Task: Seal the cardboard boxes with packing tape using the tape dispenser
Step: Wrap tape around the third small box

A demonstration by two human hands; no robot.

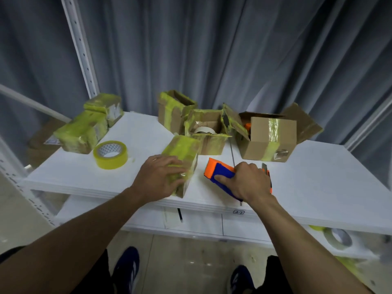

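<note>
Right grip [249,182] is clasping the dispenser [219,175] on the tabletop [318,177].
Left grip [159,177] is lying spread on a taped box [184,151] just beside it; a tape roll [110,154] is sitting further left, open boxes [269,139] behind.

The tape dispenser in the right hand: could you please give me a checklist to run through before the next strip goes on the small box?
1. Dispenser gripped: ok; the right hand holds the tape dispenser.
2. Box steadied: ok; the left hand rests on the small box.
3. Box flaps shut: ok; the box is closed and already covered in yellowish tape.
4. Tape end ready: cannot tell; the hand hides the roll.
5. Dispenser on the box: not ok; it is beside the box, apart from it.
</note>
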